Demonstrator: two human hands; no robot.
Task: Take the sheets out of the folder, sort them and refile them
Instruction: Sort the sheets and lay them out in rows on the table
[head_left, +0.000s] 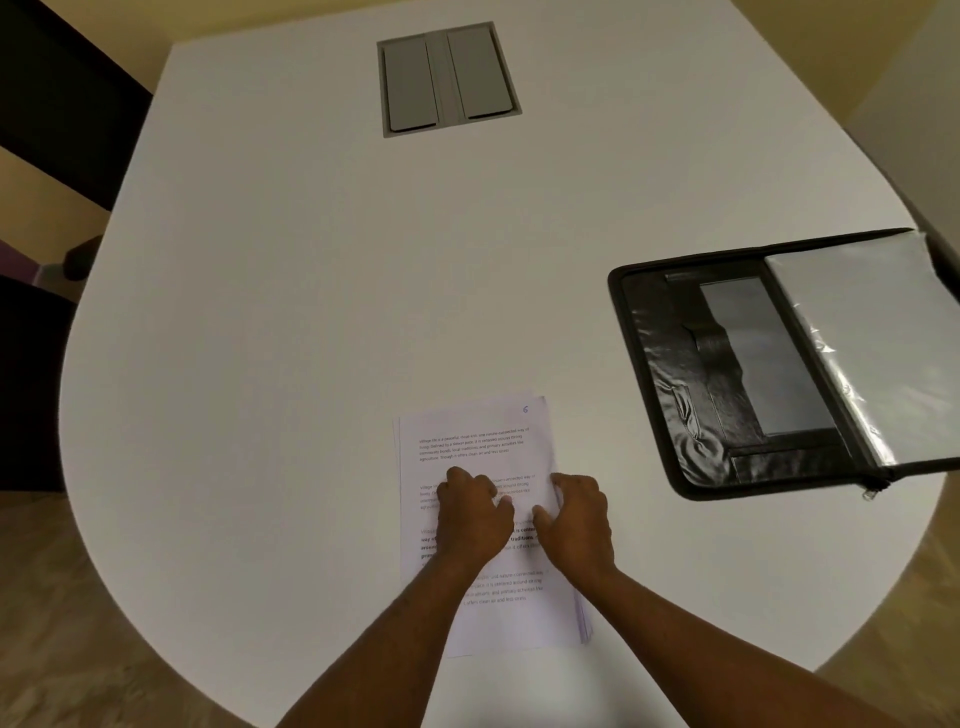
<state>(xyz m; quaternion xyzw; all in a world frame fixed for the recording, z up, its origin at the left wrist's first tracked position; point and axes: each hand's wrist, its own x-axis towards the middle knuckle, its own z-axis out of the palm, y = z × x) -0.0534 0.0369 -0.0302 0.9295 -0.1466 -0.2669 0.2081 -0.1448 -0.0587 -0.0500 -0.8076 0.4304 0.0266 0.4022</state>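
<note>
The right hand (574, 519) lies at the right edge of the stack (488, 519), fingers curled there as if picking at the top sheet's edge; whether a sheet is actually pinched cannot be told, since the fingertips hide the contact. The left hand (470, 514) rests on the middle of the top page, fingers bent and pressing down, holding the stack in place without closing round anything. The stack sits on the table (291, 322) just in front of the person, its edges slightly fanned at the lower right, and the top page carries a handwritten 6 in its upper right corner. Well apart to the right, the folder (727, 374) lies open, its clear sleeve (878, 338) apparently empty. So removal looks done and sorting is in hand. The next move probably calls for freeing a single sheet from the right edge and reading its number while the left hand keeps the rest from sliding.
</note>
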